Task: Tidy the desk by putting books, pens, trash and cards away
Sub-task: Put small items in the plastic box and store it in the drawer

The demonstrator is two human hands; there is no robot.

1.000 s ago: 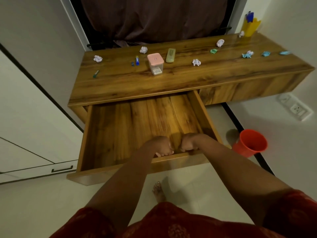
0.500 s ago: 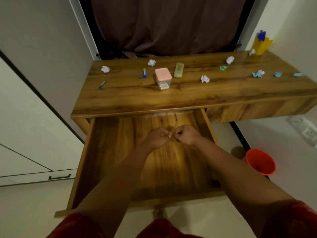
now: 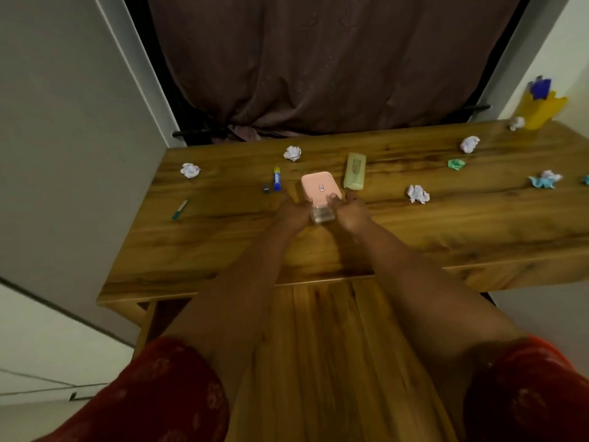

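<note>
Both my arms reach straight out over the open drawer (image 3: 322,346) and across the desk (image 3: 414,237), forearms converging toward the middle of the desktop. My left hand (image 3: 294,212) and right hand (image 3: 349,212) sit on either side of a small clear box with a pink lid (image 3: 320,194), fingers curled in against its left and right walls, so I clasp it between both hands. The box stands upright on the desk, its long axis running near to far, lid facing up.

Just right of the box, touching distance from my right fingers, a pale green case (image 3: 354,171) lies flat, long axis also near to far. Left of the box a blue-and-yellow marker (image 3: 276,178) points away from me, its small blue cap (image 3: 266,188) beside it. Further left a teal pen (image 3: 180,209) lies slanted. Crumpled paper balls dot the far half: one at far left (image 3: 190,170), one behind the marker (image 3: 292,153), one right of my hands (image 3: 418,193). A yellow holder (image 3: 541,110) stands at the far right corner.
</note>
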